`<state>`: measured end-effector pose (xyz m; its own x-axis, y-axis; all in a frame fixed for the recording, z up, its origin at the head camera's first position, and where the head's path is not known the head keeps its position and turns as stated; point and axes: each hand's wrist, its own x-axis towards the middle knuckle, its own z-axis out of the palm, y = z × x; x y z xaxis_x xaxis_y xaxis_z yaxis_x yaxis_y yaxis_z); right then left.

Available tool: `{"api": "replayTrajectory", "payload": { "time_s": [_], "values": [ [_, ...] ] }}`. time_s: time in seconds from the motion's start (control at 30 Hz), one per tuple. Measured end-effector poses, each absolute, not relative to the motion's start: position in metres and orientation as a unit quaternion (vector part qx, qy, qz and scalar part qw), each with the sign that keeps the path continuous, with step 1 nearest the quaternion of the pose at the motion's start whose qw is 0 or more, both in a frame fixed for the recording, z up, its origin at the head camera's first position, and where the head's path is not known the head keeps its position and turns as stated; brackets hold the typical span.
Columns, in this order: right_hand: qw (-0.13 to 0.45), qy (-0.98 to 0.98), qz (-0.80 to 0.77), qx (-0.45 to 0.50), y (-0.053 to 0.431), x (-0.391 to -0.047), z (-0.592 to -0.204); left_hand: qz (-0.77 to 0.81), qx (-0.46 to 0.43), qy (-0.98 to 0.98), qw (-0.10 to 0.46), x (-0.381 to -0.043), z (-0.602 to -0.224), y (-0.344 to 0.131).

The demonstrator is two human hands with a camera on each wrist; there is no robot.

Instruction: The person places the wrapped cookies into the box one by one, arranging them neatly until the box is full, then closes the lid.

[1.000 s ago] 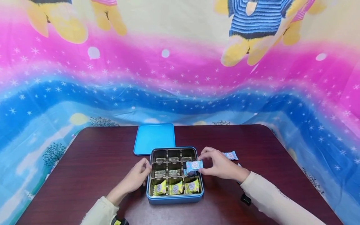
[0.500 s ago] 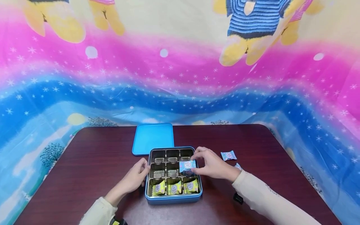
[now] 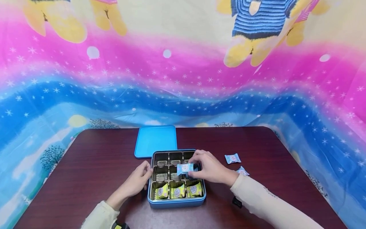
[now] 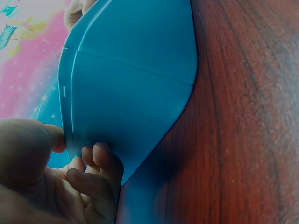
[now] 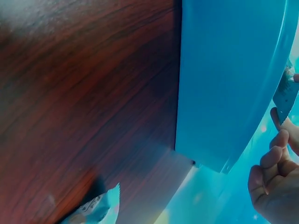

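Note:
A blue tin box [image 3: 177,203] with a nine-compartment gold insert sits on the table. My left hand [image 3: 138,179] holds its left side; in the left wrist view the thumb is at the rim and the fingers curl against the wall. My right hand [image 3: 213,168] pinches a blue-wrapped candy [image 3: 184,169] between thumb and fingers, over the middle row. Another blue-wrapped candy [image 3: 195,171] shows partly in the right compartment of that row, mostly hidden by the hand. Yellow-wrapped candies [image 3: 178,191] fill the front row.
A light blue lid [image 3: 156,141] lies behind the tin, toward the left. Two loose blue-wrapped candies, one farther back [image 3: 233,158] and one nearer [image 3: 242,171], lie right of the tin. A patterned cloth [image 3: 183,79] hangs behind the dark wooden table [image 3: 97,152].
My right hand has carried the blue-wrapped candy leftward, from the right compartment toward the centre of the middle row. My left hand has stayed at the tin.

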<state>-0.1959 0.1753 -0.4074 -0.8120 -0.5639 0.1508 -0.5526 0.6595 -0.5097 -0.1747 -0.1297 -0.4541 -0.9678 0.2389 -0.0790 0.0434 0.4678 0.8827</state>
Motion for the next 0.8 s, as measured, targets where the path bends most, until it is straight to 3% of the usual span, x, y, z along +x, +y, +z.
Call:
{"api": "replayTrajectory", "payload": {
  "time_s": [0.8],
  "values": [
    [-0.003, 0.931, -0.166, -0.326, 0.147, -0.195, -0.406, 0.509, 0.094, 0.850, 0.100, -0.176, -0.454, -0.132]
  ]
}}
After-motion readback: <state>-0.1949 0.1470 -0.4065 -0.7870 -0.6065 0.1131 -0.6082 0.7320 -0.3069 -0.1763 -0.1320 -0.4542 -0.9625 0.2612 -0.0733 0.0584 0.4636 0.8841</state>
